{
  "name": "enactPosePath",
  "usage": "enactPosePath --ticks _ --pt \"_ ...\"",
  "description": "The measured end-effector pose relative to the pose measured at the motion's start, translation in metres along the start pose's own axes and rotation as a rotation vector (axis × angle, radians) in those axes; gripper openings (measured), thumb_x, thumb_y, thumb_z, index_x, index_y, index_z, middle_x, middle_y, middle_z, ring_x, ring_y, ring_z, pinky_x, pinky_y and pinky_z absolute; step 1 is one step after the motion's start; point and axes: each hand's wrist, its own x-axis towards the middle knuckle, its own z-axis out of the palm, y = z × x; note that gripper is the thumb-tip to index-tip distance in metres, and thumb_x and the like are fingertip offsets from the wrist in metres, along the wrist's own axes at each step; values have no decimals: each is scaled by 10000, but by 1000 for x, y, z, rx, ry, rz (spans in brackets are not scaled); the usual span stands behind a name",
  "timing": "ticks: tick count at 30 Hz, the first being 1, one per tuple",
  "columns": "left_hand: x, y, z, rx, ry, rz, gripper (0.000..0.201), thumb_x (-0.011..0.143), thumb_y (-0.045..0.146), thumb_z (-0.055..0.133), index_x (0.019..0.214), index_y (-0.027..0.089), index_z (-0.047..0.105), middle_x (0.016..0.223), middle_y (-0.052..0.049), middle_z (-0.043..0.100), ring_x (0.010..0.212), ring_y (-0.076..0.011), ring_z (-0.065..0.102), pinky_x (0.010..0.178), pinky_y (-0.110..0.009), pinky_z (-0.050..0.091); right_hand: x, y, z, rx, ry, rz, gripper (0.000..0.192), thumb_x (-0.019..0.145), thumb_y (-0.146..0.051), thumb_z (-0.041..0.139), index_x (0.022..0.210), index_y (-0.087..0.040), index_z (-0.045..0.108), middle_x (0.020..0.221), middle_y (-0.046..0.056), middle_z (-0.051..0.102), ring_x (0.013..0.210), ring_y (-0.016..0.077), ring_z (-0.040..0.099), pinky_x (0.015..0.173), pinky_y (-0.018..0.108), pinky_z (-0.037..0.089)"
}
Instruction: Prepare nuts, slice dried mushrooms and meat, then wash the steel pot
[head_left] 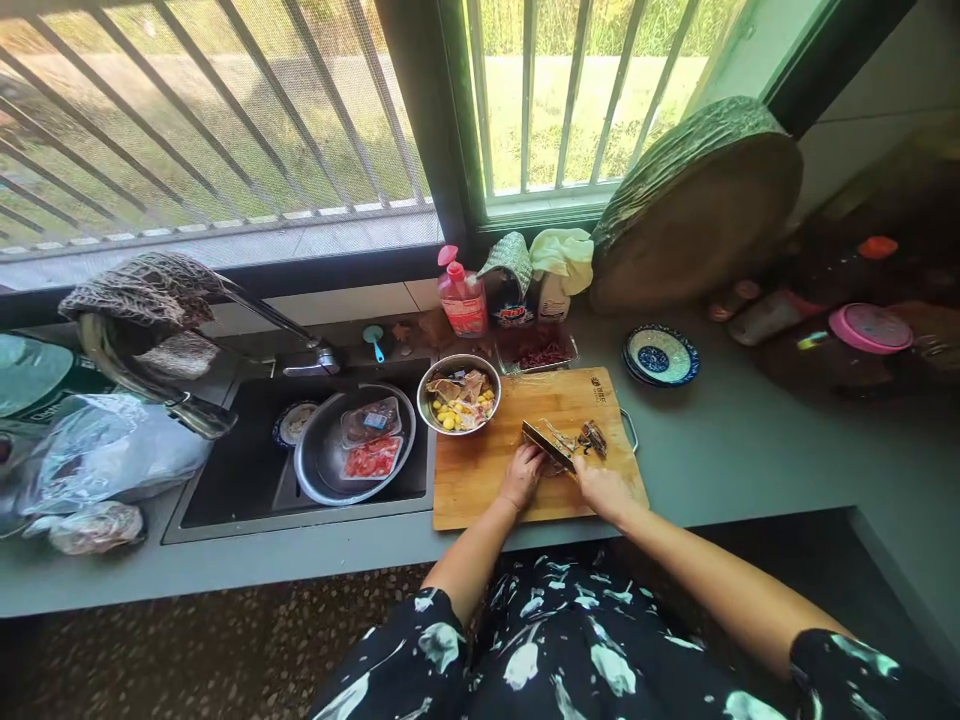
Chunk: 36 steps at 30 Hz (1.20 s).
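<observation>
My right hand (600, 488) is closed around the handle of a dark kitchen knife (547, 445), whose blade lies slanted over a wooden cutting board (472, 490). Close against the blade, my left hand (521, 477) presses down with curled fingers on a pale piece of food, mostly hidden by the hand and knife. Beyond the blade lie thin pale strips (561, 437) and a small heap of dark pieces (593, 440). A metal bowl (459, 432) with yellow and pale meat pieces stands at the board's far left corner.
Left of the board, a sink (225, 490) holds a metal basin (319, 490) with packed red meat. Behind stand a pink soap bottle (463, 303) and a clear tray of dark red strips (538, 350). Patterned plates (660, 356) sit to the right; a large round block (697, 220) leans by the window.
</observation>
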Motion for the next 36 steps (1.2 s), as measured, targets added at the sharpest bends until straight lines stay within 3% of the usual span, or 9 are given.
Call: enactPosePath --ticks 5,12,21,27,31,36 --pt "0 -3 2 -22 18 9 247 856 255 405 985 191 607 1016 -61 582 1074 -185 458 899 -377 434 -4 6 9 0 -91 1 320 833 -103 237 1092 -133 421 863 142 634 799 210 622 668 301 445" --pt "-2 -2 4 8 20 -13 238 850 266 420 971 193 611 983 -63 593 1010 -180 487 864 -371 450 28 -17 -7 27 -20 -27 301 846 -128 245 1101 -105 405 898 180 613 827 201 615 696 312 445" --pt "8 2 -23 7 75 -18 251 854 241 407 1039 176 564 1012 -86 569 976 -177 497 854 -377 436 7 24 18 126 17 113 264 864 -290 321 1062 -136 404 788 109 620 753 218 621 622 287 427" --pt "20 -3 -37 51 -150 62 207 821 299 472 893 186 630 888 -68 593 945 -188 494 834 -360 427 6 -19 8 179 94 116 193 874 -240 284 1016 -142 373 766 104 622 726 209 623 616 283 417" --pt "15 -4 -33 63 -135 31 232 838 293 440 902 187 636 914 -68 595 935 -187 495 812 -349 431 15 -48 2 221 81 153 184 859 -189 285 1005 -127 378 770 115 625 735 225 626 604 289 427" --pt "14 -9 -31 -44 -128 36 247 845 283 424 907 185 642 974 -59 601 995 -185 492 870 -345 415 10 -56 9 200 98 189 233 829 -87 249 1003 -109 403 769 138 625 752 221 632 615 290 442"
